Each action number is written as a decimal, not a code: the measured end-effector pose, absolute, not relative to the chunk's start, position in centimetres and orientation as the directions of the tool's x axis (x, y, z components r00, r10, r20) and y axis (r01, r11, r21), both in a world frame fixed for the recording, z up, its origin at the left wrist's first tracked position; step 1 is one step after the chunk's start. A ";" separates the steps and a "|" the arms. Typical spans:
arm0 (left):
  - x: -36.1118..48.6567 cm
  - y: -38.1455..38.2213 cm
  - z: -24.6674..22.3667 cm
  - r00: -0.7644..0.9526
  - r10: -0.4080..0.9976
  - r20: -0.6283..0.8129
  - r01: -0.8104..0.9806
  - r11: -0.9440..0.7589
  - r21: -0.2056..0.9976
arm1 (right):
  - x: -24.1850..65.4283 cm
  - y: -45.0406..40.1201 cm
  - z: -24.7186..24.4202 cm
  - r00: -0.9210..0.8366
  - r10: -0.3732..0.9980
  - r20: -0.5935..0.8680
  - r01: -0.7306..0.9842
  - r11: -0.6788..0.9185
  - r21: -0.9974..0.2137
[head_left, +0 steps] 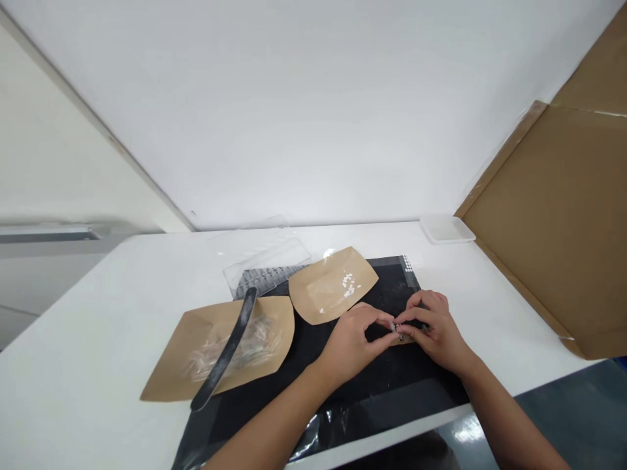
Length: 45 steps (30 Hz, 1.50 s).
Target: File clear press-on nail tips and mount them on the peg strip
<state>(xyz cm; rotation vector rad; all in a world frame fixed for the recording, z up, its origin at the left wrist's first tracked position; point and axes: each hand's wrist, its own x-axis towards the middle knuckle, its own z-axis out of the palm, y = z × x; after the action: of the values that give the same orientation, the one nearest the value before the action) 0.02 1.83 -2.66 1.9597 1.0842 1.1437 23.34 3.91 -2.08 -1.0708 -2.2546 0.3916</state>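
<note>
Over the right part of a black mat (353,385), my left hand (355,336) and my right hand (434,329) meet at the fingertips. Between them is a tiny, shiny item, too small to name, and both hands pinch at it. A small tan piece (402,341) with little metallic bits shows just under the fingers. Left of my hands, a brown paper tray (306,287) holds small white bits. Another brown tray (166,365) holds clear plastic pieces, and a dark curved nail file (228,356) lies across it.
Clear plastic sheets or cases (267,261) lie behind the trays. A shallow translucent lid or box (447,230) sits by the wall. A large open cardboard box (553,228) stands at the right. The white table's front edge runs below the mat.
</note>
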 end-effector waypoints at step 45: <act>-1.1 2.3 -2.5 0.582 0.700 0.413 0.434 -0.697 0.570 | 25.5 4.3 -1.5 -0.619 0.761 0.195 0.482 0.564 -0.671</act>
<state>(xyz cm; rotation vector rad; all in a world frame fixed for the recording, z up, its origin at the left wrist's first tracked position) -1.10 2.27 -2.54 2.4050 0.9130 0.8852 25.53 4.28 -1.46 -0.9992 -2.3299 0.7970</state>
